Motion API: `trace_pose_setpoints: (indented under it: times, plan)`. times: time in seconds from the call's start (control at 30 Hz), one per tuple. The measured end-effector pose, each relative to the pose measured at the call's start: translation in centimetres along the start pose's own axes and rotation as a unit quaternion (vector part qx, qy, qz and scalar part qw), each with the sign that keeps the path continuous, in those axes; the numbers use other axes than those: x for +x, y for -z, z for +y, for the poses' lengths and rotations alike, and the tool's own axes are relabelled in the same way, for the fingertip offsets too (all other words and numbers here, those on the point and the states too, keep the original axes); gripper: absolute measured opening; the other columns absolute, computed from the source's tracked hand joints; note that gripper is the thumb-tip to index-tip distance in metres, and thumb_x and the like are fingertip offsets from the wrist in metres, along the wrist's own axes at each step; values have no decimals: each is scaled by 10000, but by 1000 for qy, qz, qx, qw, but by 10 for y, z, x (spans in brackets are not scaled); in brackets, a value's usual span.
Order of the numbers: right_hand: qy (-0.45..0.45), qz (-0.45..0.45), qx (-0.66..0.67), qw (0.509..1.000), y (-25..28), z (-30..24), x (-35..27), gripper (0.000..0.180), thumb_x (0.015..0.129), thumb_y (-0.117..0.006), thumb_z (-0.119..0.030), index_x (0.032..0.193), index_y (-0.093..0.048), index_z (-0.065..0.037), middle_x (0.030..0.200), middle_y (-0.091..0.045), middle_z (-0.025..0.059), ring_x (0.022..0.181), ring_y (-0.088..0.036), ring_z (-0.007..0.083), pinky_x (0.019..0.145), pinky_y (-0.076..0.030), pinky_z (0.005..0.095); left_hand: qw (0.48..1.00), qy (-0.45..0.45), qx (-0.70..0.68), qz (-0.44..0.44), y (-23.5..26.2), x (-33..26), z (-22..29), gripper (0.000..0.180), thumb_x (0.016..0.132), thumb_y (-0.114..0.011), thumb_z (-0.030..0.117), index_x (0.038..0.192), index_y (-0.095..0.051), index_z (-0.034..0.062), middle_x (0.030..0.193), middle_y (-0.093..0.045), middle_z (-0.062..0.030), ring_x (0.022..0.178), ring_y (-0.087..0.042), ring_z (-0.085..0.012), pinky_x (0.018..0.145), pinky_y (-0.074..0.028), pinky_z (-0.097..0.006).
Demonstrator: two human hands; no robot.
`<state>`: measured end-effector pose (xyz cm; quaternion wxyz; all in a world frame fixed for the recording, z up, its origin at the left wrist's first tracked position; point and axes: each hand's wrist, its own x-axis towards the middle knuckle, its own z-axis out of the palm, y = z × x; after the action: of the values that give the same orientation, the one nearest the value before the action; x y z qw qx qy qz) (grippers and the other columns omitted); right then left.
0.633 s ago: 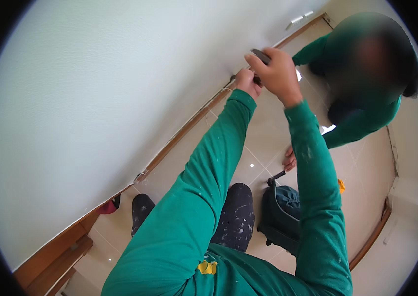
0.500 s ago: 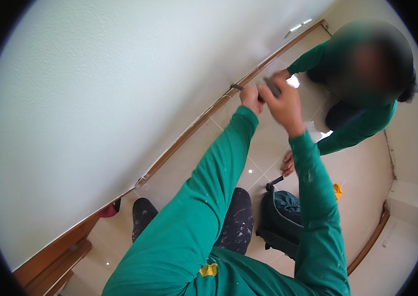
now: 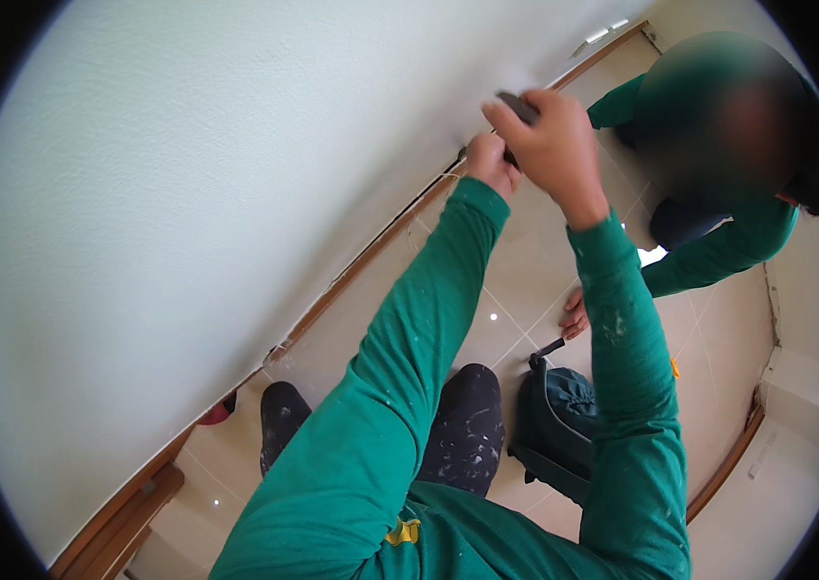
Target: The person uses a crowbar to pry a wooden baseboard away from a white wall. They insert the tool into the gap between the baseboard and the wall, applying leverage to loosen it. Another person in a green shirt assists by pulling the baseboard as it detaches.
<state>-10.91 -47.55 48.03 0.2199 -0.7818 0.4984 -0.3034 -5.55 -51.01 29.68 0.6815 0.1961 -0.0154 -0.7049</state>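
My left hand (image 3: 493,164) is closed around a dark bar-like tool (image 3: 460,158) whose end meets the gap between the white wall and the brown wooden baseboard (image 3: 361,273). Its grip hides most of the tool. Just above and to the right, my right hand (image 3: 561,145) grips a dark, blunt tool (image 3: 518,106), raised over the left hand. The fingers cover much of this second tool, so its kind cannot be made out.
A co-worker in a green top (image 3: 733,246) crouches at the right, one hand (image 3: 575,314) by the tiled floor. A dark green bag (image 3: 554,425) stands near my knees. White wall (image 3: 187,193) fills the left. Wooden boards (image 3: 124,517) lie lower left.
My right hand has lifted up and away from the left, carrying its dark tool. My left hand stays near the baseboard. The co-worker has shifted slightly right in view.
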Motion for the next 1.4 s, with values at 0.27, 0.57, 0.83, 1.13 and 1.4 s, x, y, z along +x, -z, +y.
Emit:
trace_pose_setpoints:
  times: [0.27, 0.57, 0.83, 1.13, 1.4]
  plan:
    - [18, 9, 76, 997, 12, 42, -69, 451, 853, -740, -375, 763, -626, 52, 657, -572, 245, 606, -575, 397, 583, -446, 450, 994, -50, -22, 91, 13, -21, -43, 108, 978, -540, 168, 988, -579, 68, 963, -660, -86, 794, -663, -191, 620, -553, -351]
    - [-12, -37, 33, 999, 15, 23, -81, 427, 867, -741, -374, 832, -655, 43, 684, -604, 207, 624, -577, 330, 617, -466, 426, 986, -11, -85, 140, 33, -30, -58, 110, 945, -553, 169, 995, -586, 77, 916, -644, -83, 744, -635, -198, 602, -539, -365]
    - [8, -2, 78, 997, 18, 50, -87, 398, 888, -733, -338, 832, -640, 44, 659, -597, 185, 567, -545, 298, 574, -452, 402, 984, 14, 9, 175, 18, -27, -52, 166, 976, -436, 171, 926, -547, 58, 739, -600, -74, 491, -536, -213, 466, -447, -348]
    - [-28, 12, 77, 997, 17, 68, -147, 381, 884, -757, -328, 821, -626, 24, 645, -565, 195, 549, -509, 308, 543, -424, 389, 951, 12, 172, 255, 32, -49, -79, 174, 973, -540, 184, 949, -560, 13, 744, -595, -97, 502, -548, -234, 447, -456, -393]
    - [-32, -47, 61, 997, 16, 37, -38, 434, 867, -748, -362, 807, -630, 51, 641, -557, 183, 562, -502, 303, 570, -433, 420, 994, 14, 29, 105, 5, -17, -25, 136, 942, -483, 115, 988, -579, 30, 821, -635, -122, 611, -650, -251, 494, -520, -375]
